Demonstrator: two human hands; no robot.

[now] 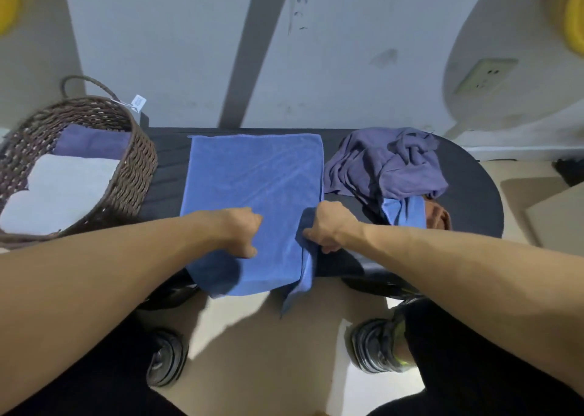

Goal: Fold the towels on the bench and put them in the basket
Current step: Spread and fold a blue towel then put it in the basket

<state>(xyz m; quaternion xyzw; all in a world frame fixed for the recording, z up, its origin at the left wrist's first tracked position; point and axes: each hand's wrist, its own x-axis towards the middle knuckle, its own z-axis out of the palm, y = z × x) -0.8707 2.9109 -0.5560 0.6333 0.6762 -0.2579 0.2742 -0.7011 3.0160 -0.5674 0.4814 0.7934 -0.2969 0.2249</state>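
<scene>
Both hands were clamped on the blue towel (pixel 252 175): left hand (pixel 241 233) inboard, right hand (pixel 328 227) at its edge. Folding was underway; that edge probably needed carrying across.

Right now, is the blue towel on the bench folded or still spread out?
Spread, not finished: the blue towel lies flat across the bench, near end hanging over. The right hand pinches its right edge.
</scene>
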